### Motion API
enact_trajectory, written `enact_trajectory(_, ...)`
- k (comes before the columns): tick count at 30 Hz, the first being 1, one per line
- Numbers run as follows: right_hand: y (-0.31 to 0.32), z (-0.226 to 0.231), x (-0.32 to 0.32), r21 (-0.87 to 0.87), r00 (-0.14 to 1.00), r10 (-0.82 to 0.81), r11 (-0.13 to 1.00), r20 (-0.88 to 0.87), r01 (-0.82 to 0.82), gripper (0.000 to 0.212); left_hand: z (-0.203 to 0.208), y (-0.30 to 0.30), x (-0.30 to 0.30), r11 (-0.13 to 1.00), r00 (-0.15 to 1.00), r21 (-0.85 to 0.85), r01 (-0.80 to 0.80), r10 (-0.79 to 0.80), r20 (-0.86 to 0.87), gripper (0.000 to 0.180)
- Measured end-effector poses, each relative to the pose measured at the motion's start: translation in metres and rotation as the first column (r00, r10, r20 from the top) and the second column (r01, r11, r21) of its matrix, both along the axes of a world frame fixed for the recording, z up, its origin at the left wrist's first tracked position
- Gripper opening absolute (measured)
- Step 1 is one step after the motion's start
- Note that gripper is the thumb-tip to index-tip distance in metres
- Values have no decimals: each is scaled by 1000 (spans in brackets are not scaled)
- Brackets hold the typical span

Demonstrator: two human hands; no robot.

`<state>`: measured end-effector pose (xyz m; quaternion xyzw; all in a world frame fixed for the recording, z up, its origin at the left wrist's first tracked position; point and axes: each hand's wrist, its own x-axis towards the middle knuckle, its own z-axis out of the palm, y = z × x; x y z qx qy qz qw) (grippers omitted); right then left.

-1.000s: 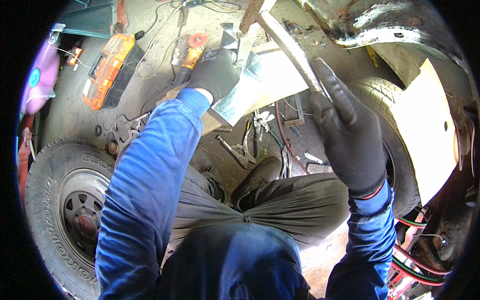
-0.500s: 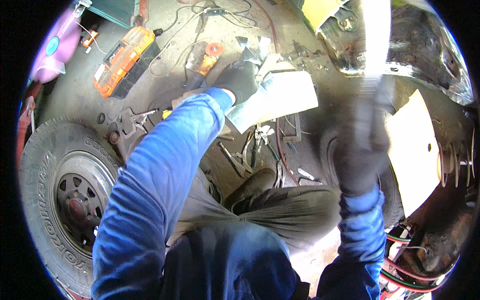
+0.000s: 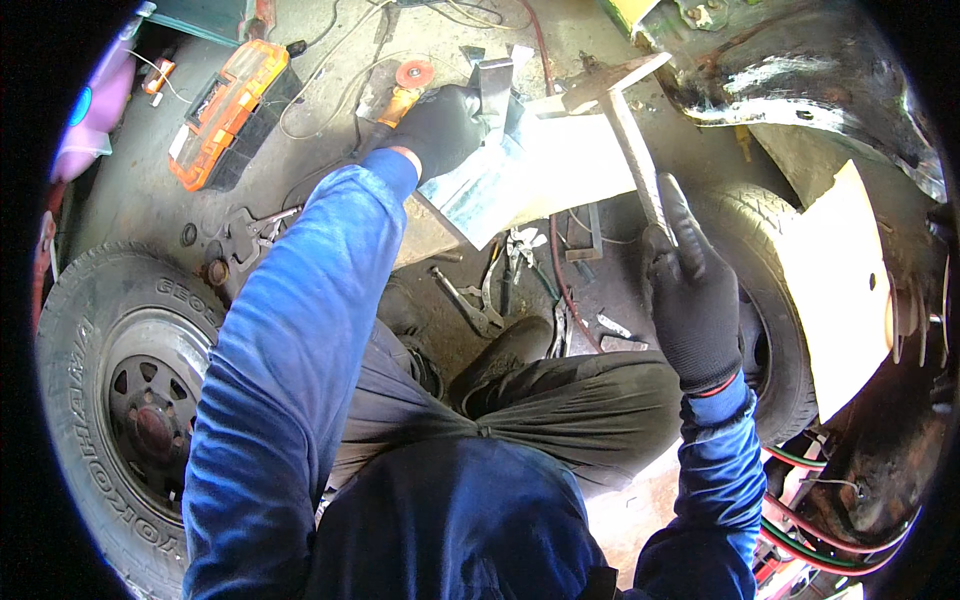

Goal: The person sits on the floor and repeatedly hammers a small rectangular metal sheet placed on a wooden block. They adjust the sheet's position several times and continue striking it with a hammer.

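Observation:
In a black glove, my right hand (image 3: pixel 692 300) is closed round the handle of a hammer (image 3: pixel 637 155). The hammer's head is raised over the far right part of a bent piece of sheet metal (image 3: pixel 570 165). My left hand (image 3: pixel 438 128), also gloved, grips a grey angled metal piece (image 3: pixel 494 88) at the sheet's left end; its fingertips are partly hidden. Beneath the sheet a flat brownish board (image 3: pixel 430 228) shows. Just beside my left hand lies an angle grinder (image 3: pixel 402 100) with an orange-red disc.
An orange and black toolbox (image 3: pixel 225 115) stands far left. Wheels with tyres (image 3: pixel 75 330) flank me on both sides. Locking pliers (image 3: pixel 522 248) and a clamp (image 3: pixel 245 235) lie on the floor. A cream panel (image 3: pixel 835 290) leans at right, below car bodywork (image 3: pixel 790 75). A red hose (image 3: pixel 566 290) crosses the floor.
The hammer, blurred and swung upright at the right before, has come down and left over the sheet. My left hand stays at the sheet's left end.

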<state>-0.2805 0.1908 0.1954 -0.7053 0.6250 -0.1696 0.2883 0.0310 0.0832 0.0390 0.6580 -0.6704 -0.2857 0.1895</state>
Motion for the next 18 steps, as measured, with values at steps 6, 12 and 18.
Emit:
enact_trajectory(6, 3, -9, -6, -99, 995, 60, 994, 83, -52, 63, -4, 3, -3, 992, 1000, -127, -5, 5, 3, 31)
enact_trajectory(12, 4, 0, -5, -38, 995, 78, 996, 62, -76, 59, -16, -3, -3, 1000, 999, -22, 2, -1, 33, 45)
enact_trajectory(18, 1, -4, 0, -153, 988, 126, 982, 89, -112, 53, -22, -9, -2, 982, 986, -155, 105, -82, 147, 38)
